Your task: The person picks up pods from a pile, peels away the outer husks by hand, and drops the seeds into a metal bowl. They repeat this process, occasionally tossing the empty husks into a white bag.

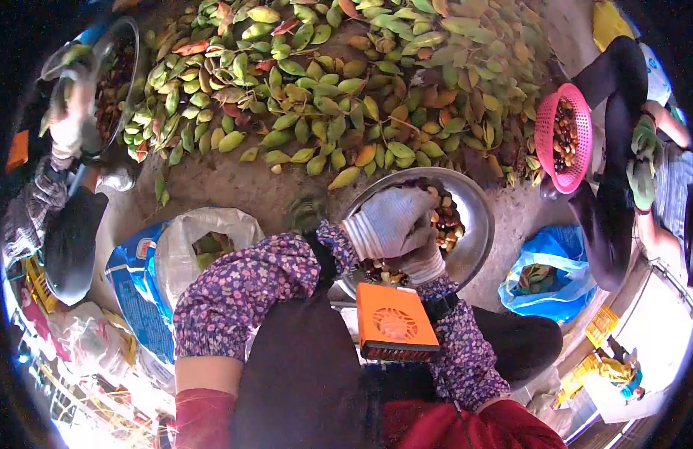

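My left hand (388,223), in a pale striped glove, is over a round metal bowl (477,217). Close against it, my right hand (423,258), also gloved, is lower in the same bowl. Their fingers are bent together, and whatever they hold is hidden. Brown and cream seeds (447,221) lie in the bowl beside and beneath the hands. Both forearms wear flowered sleeves (245,284). An orange box with a round grille (397,322) is just below my right hand, near the wrist.
Green and reddish pods (316,90) cover the ground ahead. Open bags stand left (148,258) and right (545,262). At right, a gloved co-worker (642,161) sits by a pink basket (542,135) of seeds. Another co-worker's gloved hand (71,123) is at a bowl, left.
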{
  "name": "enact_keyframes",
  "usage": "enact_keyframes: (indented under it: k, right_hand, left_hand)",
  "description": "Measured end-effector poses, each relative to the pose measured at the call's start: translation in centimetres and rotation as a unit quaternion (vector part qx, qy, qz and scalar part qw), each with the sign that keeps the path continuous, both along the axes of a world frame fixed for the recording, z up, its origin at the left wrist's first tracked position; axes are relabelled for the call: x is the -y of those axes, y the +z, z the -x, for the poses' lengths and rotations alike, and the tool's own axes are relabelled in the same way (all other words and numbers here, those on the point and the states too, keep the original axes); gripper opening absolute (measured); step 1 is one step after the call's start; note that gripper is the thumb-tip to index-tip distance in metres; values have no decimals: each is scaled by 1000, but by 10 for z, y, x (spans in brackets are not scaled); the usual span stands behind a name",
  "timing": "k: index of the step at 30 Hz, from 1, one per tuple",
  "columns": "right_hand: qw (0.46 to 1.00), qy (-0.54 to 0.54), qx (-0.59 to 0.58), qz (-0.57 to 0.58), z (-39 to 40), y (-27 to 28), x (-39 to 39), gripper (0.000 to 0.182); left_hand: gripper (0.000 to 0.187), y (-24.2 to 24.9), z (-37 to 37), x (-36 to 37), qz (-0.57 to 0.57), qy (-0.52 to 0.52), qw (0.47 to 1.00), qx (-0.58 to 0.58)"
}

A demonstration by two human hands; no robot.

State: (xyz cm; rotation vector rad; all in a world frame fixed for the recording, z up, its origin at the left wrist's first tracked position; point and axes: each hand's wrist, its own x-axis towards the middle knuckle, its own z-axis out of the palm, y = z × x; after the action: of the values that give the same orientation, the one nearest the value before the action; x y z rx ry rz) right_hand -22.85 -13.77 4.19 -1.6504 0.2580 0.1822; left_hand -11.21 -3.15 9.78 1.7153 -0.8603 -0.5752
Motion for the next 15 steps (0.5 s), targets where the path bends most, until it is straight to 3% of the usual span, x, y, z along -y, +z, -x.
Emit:
enact_keyframes:
  k: [1, 2, 3, 4, 5, 6, 7, 9, 10, 12, 14, 15]
  right_hand:
    - [967, -86, -91, -223, -8, 18, -1, 55]
    - [869, -167, -179, -430, -12, 28, -1, 55]
    - [827, -127, -139, -530, 13, -12, 11, 51]
    - [826, -127, -141, -531, 16, -16, 6, 51]
    - [731, -209, -162, -629, 14, -19, 1, 48]
    - [617, -287, -181, -710, 11, -19, -4, 45]
    - [617, -286, -182, -710, 9, -18, -8, 45]
    - [847, -227, -88, -472, 3, -12, -14, 45]
    - [925, -187, -36, -329, -2, -5, -17, 45]
    - [938, -218, -78, -259, -7, 0, -19, 41]
    - [853, -211, -40, -476, -3, -6, -18, 44]
    - [906, -152, -56, -391, -6, -5, -15, 51]
  left_hand:
    - [34, 3, 2, -2, 31, 12, 999, 0]
    - [34, 4, 3, -3, 29, 16, 999, -1]
    - [30, 5, 5, -2, 22, 31, 996, -86]
    - [26, 6, 5, -3, 16, 44, 985, -168]
    - [24, 8, 0, -4, 67, 93, 956, -270]
    - [24, 6, 0, -5, 67, 96, 956, -270]
    - [24, 2, 2, -4, 63, 72, 974, -207]
    - [27, -1, 3, -7, 64, 58, 995, -47]
    - [27, -1, 3, -10, 65, 58, 995, -48]
    - [35, -2, 1, -11, 60, 58, 997, 3]
    - [41, -12, 2, -10, 78, 65, 995, 15]
    - [41, -13, 1, -13, 63, 49, 997, -1]
